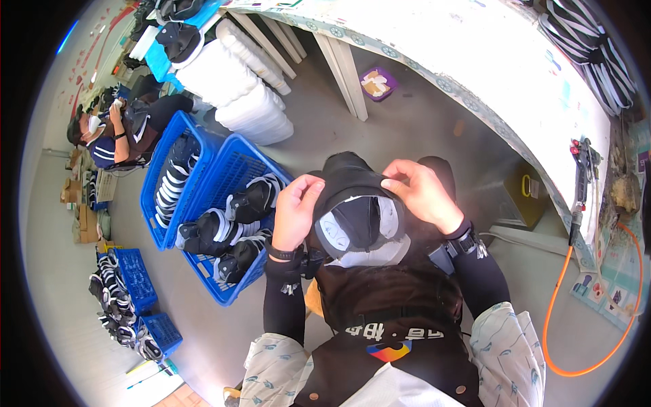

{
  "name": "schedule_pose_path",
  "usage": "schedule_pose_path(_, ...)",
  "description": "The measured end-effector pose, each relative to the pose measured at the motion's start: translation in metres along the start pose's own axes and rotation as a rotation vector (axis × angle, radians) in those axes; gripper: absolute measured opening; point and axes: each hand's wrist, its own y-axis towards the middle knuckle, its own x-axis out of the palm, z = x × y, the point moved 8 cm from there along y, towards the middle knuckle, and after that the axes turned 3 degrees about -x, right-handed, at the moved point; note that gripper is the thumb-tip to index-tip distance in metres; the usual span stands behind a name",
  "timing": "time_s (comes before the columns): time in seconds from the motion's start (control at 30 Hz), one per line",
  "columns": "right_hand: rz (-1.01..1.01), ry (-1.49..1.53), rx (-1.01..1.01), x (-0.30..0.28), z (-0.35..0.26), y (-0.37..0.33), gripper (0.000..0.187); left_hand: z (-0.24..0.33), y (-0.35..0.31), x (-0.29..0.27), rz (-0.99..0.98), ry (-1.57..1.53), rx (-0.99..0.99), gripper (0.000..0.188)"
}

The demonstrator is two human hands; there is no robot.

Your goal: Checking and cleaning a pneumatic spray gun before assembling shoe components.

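Over my lap I have a black cap (350, 182) with its white-lined inside turned toward me. My left hand (296, 209) pinches the left side of its edge between thumb and fingers. On the opposite side, my right hand (422, 195) grips the edge in the same way, thumb toward the opening. White and pale grey lining pieces show around the dark hollow of the cap. Left of my left hand, a blue plastic basket (220, 292) holds several stacks of black caps (239, 256) with white edges.
A second blue basket (157, 234) of nested caps stands farther left, near a seated person (116, 136). White wrapped bundles (237, 91) are at the upper left. A white-topped table (468, 41) curves along the far right, with an air gun (584, 163) on an orange hose (550, 319).
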Motion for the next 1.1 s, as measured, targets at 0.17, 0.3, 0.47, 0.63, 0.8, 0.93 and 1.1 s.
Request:
schedule_pose_path(0.17, 0.020, 0.189, 0.107, -0.001, 0.034, -0.004, 0.011, -0.003, -0.024, -0.004, 0.230, 0.283, 0.179, 0.010)
schedule_pose_path(0.3, -0.049, 0.336, 0.089, 0.022, 0.044, 0.004, 0.010, -0.048, -0.015, -0.018, 0.145, -0.053, -0.041, 0.012)
schedule_pose_path(0.47, 0.051, 0.261, -0.068, 0.010, 0.030, 0.011, 0.021, -0.073, 0.002, -0.003, -0.089, -0.505, -0.217, 0.019)
schedule_pose_path(0.63, 0.052, -0.497, -0.573, 0.003, -0.087, -0.003, 0.058, -0.026, 0.019, 0.012, -0.154, -0.571, -0.205, 0.021)
schedule_pose_path(0.8, 0.329, -0.866, -0.638, -0.034, -0.108, 0.017, 0.035, 0.072, 0.043, 0.011, -0.390, -0.523, 0.060, 0.036)
schedule_pose_path(0.93, 0.649, -0.545, -0.467, -0.104, -0.094, 0.000, 0.032, 0.130, 0.049, -0.024, -0.084, -0.122, 0.479, 0.045)
schedule_pose_path(1.1, 0.418, 0.075, 0.025, -0.056, -0.052, -0.012, 0.030, -0.019, 0.053, -0.003, -0.199, -0.670, 0.150, 0.060)
